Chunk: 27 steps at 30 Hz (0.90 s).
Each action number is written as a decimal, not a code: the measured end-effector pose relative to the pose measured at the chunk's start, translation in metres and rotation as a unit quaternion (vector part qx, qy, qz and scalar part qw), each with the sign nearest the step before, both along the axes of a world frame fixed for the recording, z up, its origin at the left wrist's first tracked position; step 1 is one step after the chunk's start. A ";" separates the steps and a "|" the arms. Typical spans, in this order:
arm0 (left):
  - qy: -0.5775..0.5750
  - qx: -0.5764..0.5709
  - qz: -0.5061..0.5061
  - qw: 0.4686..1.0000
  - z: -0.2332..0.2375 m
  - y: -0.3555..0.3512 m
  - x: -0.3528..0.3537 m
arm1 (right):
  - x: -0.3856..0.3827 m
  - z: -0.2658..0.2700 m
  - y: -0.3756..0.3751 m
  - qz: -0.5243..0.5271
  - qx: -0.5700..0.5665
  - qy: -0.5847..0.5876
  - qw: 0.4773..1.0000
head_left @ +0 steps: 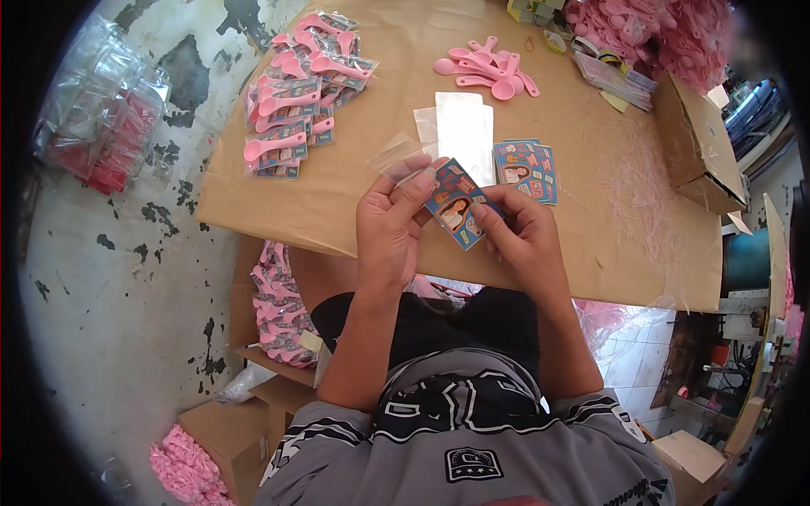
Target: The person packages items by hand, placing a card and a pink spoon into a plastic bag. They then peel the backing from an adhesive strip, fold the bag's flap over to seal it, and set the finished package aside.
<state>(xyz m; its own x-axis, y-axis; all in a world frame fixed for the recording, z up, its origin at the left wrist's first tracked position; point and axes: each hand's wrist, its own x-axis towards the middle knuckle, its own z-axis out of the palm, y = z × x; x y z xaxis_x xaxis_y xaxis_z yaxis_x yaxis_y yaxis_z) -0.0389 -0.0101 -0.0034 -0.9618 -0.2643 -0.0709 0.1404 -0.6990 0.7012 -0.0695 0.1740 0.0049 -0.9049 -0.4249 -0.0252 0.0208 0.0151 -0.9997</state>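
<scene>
I log remotely: printed card (456, 212), likely light, flexible, best edge-held; left hand (390, 221) pinches its left edge, right hand (530, 236) its right.

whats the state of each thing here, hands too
left hand, pinching the card's corner
right hand, pinching the card's edge
card, held by both hands, printed side up
other cards, loosely stacked, printed side up
loose spoons, unbagged, piled
packed spoons, bagged with cards, heaped
plastic bags, lying flat, overlapping
box below the table, open, filled with bagged spoons
</scene>
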 end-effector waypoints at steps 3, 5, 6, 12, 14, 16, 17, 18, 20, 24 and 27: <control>0.011 -0.025 -0.014 1.000 -0.002 0.003 0.000 | -0.007 0.002 0.005 0.013 -0.027 -0.012 0.999; 0.012 -0.019 -0.015 1.000 0.001 0.006 -0.001 | -0.006 0.007 0.003 -0.022 -0.082 -0.017 0.996; 0.013 -0.015 -0.016 1.000 0.002 0.007 -0.001 | -0.004 0.007 -0.001 -0.051 -0.127 -0.033 0.990; 0.017 -0.040 -0.027 0.999 -0.001 0.020 -0.002 | -0.002 -0.007 -0.006 -0.089 -0.171 -0.019 0.981; 0.021 -0.039 -0.028 0.999 -0.001 0.026 0.000 | 0.001 -0.004 -0.011 -0.113 -0.172 -0.006 0.979; 0.024 -0.046 -0.029 0.998 -0.001 0.028 0.002 | 0.002 -0.004 -0.014 -0.126 -0.172 0.004 0.977; 0.023 -0.054 -0.030 0.998 0.000 0.029 0.003 | 0.002 -0.005 -0.015 -0.128 -0.172 0.008 0.977; 0.024 -0.062 -0.031 0.997 0.001 0.029 0.005 | 0.003 -0.006 -0.016 -0.128 -0.171 0.012 0.977; 0.023 -0.078 -0.027 0.996 0.001 0.031 0.008 | 0.004 -0.001 -0.022 -0.127 -0.181 0.004 0.975; 0.042 -0.100 -0.028 0.994 -0.007 0.028 0.010 | 0.005 -0.001 -0.019 -0.095 -0.167 -0.005 0.981; 0.074 -0.021 -0.035 0.996 0.014 0.028 0.009 | 0.009 -0.002 -0.015 -0.094 -0.165 0.006 0.982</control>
<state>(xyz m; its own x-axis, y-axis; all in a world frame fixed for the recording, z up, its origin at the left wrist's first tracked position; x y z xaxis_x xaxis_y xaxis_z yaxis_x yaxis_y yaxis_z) -0.0303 0.0180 0.0106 -0.9770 -0.1965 0.0832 0.1971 -0.6811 0.7052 -0.0607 0.1586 0.0032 -0.9674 -0.2338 0.0972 -0.0198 -0.3129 -0.9496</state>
